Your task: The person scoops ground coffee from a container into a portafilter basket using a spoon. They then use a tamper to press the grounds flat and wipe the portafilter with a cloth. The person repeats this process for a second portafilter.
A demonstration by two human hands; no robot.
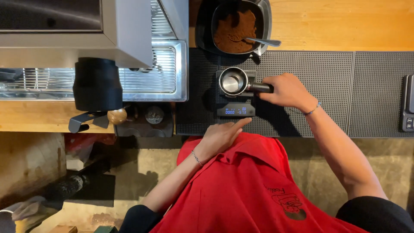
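Note:
My right hand (288, 91) grips the black handle of a steel portafilter (233, 81), whose empty basket rests on a small black scale (235, 105) with a lit blue display. The index finger of my left hand (221, 134) reaches toward the front edge of that scale, touching or nearly touching it. Behind the scale stands a dark container of ground coffee (235, 26) with a metal spoon (264, 42) lying in it.
An espresso machine with a steel drip grate (166, 71) fills the left, with a black grinder part (97, 84) in front. Black rubber mats (327, 86) cover the wooden counter (345, 23). Another device (407, 103) sits at the right edge. A red apron (246, 190) hangs below.

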